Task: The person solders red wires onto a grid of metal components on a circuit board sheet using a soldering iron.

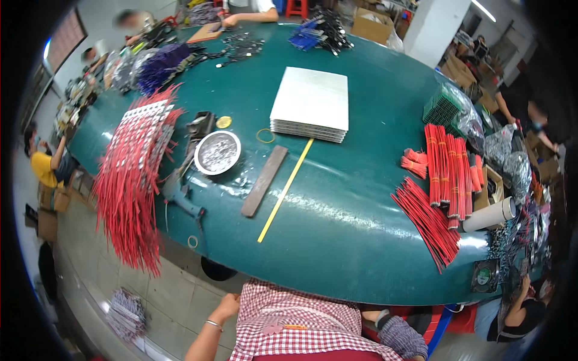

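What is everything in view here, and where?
Table: one, green, centre
Panel stack: one, white, far centre
Bowl: one, white-rimmed, left of centre
Wooden bar: one, brown, right of bowl
Strip: one, yellow, right of bar
Handheld tool: one, bluish, near bowl
Strand mass: one, red, draped over left edge
Bundles: several, red, right side
Cylinder: one, white, right
Pile: one, purple, far left
Co-workers: several, clothing varied, around table
Other clutter: uncountable, mixed colours, picture's edges
Apron: one, red-and-white check, bottom centre
Left hand: one, bare, beside apron
Right hand: cannot be made out
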Demonstrator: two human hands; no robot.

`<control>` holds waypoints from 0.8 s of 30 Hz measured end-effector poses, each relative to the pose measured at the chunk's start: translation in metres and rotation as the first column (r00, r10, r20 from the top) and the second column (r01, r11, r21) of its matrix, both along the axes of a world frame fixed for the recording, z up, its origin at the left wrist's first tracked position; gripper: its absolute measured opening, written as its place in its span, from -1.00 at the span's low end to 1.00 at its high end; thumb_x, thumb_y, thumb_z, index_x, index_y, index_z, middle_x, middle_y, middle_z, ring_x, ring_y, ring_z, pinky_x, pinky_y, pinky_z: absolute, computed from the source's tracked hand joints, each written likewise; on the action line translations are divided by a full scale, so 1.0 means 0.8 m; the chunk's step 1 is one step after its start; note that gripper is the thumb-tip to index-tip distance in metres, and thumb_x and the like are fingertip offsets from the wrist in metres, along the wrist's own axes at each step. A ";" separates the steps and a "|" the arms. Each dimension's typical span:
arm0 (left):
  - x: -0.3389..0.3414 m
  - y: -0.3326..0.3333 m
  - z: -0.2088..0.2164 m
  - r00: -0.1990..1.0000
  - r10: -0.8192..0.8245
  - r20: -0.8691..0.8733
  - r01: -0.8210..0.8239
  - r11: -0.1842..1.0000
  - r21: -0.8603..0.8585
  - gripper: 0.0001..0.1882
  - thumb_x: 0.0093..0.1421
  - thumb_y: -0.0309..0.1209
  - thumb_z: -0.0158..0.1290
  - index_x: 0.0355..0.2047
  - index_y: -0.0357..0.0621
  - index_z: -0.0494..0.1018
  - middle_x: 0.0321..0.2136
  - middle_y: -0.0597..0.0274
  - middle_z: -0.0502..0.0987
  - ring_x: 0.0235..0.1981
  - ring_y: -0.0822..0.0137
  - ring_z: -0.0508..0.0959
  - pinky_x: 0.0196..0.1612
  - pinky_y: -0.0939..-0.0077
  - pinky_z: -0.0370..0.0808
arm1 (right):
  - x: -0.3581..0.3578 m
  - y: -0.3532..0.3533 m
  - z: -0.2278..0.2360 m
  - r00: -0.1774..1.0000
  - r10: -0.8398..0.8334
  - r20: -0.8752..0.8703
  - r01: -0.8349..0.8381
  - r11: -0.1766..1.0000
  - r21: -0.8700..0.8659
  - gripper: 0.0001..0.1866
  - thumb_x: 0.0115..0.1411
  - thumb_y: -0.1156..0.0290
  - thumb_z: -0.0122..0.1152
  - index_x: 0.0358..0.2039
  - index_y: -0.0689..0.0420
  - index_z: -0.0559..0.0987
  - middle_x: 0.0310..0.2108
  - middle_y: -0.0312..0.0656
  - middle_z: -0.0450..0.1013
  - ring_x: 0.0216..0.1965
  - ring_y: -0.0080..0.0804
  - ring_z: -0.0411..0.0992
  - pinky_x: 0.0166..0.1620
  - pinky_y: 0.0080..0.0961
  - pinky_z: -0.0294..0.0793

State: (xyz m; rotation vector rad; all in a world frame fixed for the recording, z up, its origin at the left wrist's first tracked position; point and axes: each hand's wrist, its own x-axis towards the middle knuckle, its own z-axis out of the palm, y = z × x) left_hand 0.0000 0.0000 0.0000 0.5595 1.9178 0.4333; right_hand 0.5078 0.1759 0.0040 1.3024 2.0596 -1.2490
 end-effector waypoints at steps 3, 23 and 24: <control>-0.007 0.030 0.082 0.765 -0.624 -0.160 0.623 0.779 -0.062 -0.68 0.21 -0.17 0.08 -0.32 -0.18 0.62 -0.38 -0.18 0.61 -0.27 -0.21 0.59 -0.12 0.05 0.52 | -0.024 0.011 0.087 0.854 0.454 0.253 -0.384 0.879 -0.281 -0.61 0.26 0.18 0.04 -0.12 0.18 0.66 -0.21 0.17 0.58 -0.17 0.07 0.58 -0.05 -0.14 0.54; 0.002 0.356 0.321 0.823 -0.103 -0.558 0.483 0.645 0.593 -0.83 0.25 -0.39 0.08 -0.22 -0.21 0.55 -0.41 -0.13 0.61 -0.36 -0.12 0.62 -0.29 0.11 0.55 | -0.427 0.541 0.289 0.715 0.447 -0.538 0.332 0.460 0.824 -0.63 0.17 0.50 0.20 0.01 0.24 0.52 0.03 0.13 0.44 0.03 0.08 0.41 0.09 -0.17 0.44; -0.003 0.352 0.314 0.820 -0.114 -0.561 0.483 0.664 0.571 -0.83 0.25 -0.40 0.09 -0.22 -0.21 0.56 -0.42 -0.12 0.61 -0.36 -0.11 0.62 -0.29 0.11 0.55 | -0.447 0.569 0.277 0.706 0.455 -0.543 0.326 0.472 0.819 -0.63 0.17 0.50 0.20 0.01 0.24 0.52 0.03 0.13 0.44 0.03 0.08 0.41 0.09 -0.17 0.44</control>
